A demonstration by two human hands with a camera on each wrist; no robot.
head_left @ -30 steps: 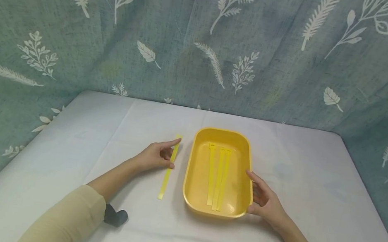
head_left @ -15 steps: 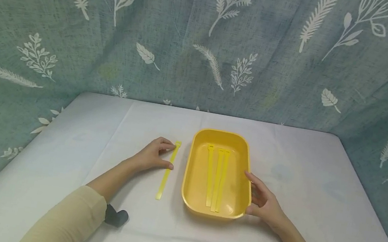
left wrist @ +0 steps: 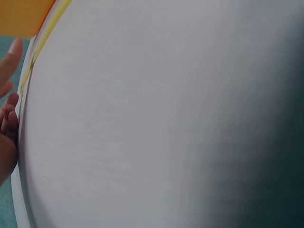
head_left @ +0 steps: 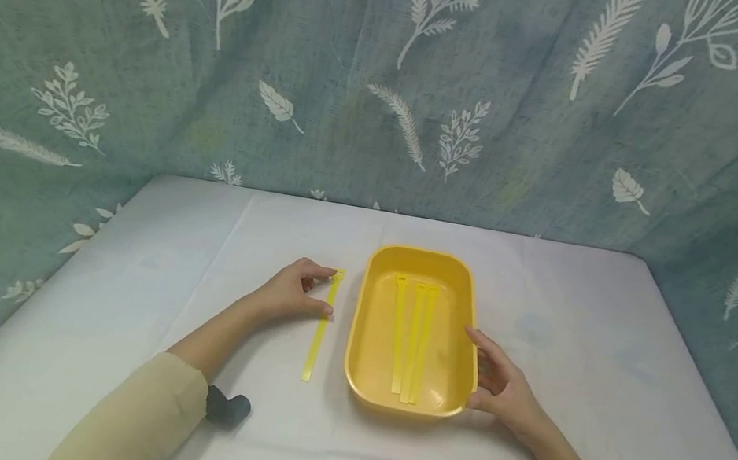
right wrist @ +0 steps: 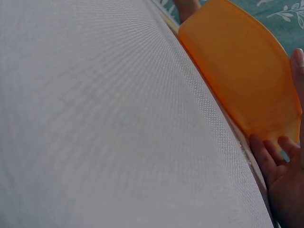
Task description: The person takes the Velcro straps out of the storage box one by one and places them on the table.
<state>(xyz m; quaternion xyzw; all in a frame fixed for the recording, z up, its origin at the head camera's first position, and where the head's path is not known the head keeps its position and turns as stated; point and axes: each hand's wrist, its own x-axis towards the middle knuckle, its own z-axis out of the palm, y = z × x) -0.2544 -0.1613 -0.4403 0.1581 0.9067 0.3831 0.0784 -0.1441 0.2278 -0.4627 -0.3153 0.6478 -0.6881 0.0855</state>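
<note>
A flat yellow cable tie (head_left: pixel 315 349) with a wider slotted head lies lengthwise on the white cloth in the head view. My left hand (head_left: pixel 291 291) is beside it, a fingertip at its head and the thumb touching its middle, with a gap between the two. To the right stands a yellow plastic tray (head_left: pixel 354 331). Inside are three similar cable ties (head_left: pixel 397 345), lying roughly parallel. My right hand (head_left: pixel 506 386) rests against the tray's right side, index fingertip at the rim and thumb near the front corner. In the right wrist view, extended fingers (right wrist: pixel 261 154) touch the tray's outer wall.
A white cloth (head_left: pixel 563 322) covers the table. Behind and beside it hangs a green-blue curtain (head_left: pixel 331 97) with white leaf prints. A dark rounded object (head_left: pixel 227 409) sits by the left sleeve cuff (head_left: pixel 181 385).
The loose tie's head came into view as the left fingers shifted back, and its lower end swung slightly left, then right again. The right hand stays at the tray.
</note>
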